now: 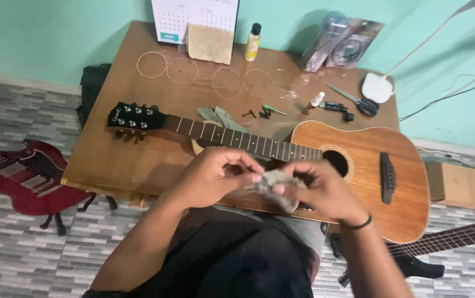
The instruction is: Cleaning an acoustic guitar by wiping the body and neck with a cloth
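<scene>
While both hands knead a cloth [277, 185], the guitar [281, 157] lies headstock-left.

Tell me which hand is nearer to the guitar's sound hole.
Right. The right hand is just below and left of the sound hole, almost beside it. The left hand is farther left, in front of the neck. Both pinch a small grey cloth between them.

Both forearms bare, reached forward from lower frame, met at near edge of surface. Left hand [215, 174] curled, fingertips pinched together toward right hand [317, 190]. Right hand closed, thumb and fingers gripped, slightly blurred. Dark band circled right wrist. Hands nearly touched.
</scene>
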